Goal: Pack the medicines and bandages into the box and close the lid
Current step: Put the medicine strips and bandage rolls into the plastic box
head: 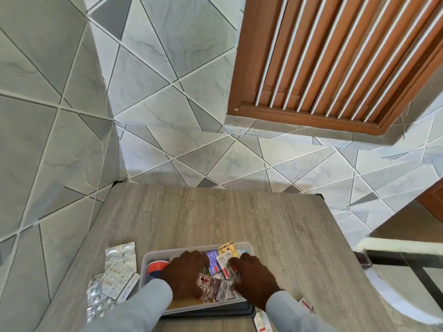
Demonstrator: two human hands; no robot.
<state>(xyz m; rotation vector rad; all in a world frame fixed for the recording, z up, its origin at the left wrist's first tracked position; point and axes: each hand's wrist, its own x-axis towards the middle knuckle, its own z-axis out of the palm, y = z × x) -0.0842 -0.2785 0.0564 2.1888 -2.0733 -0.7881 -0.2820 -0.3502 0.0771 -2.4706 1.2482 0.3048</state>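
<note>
Sleeves: both grey-blue cuffs (153, 295) come in from the bottom edge, closest thing to the camera
Left hand (184, 274): palm down inside the box, fingers curled over the contents; can't tell if it's actually pinching anything or just pressing stuff flat
Right hand (254, 276): also palm down in the box, fingertips on the loose blister strips, grip not readable either, a bit blurry
Box (153, 256): clear plastic tub, long axis running left to right across the wooden table (239, 216), right in front of the person
Already inside: red-and-white tub (157, 265) at the left end, purple carton (212, 259) and yellow packet (229, 246) toward the far right corner, pinkish blister strips (215, 287) near the middle
Still outside, left: pile of foil strips and sachets (112, 276) just beside the box's left wall, so the left hand is way nearer
Still outside, right: small red-and-white packets (262, 322) near the right wrist, that's the right hand's job
Lid: something dark under the box's near edge (239, 309), might be it, can't say for sure
Guess: left pile goes in next, sideways reach to the left
</note>
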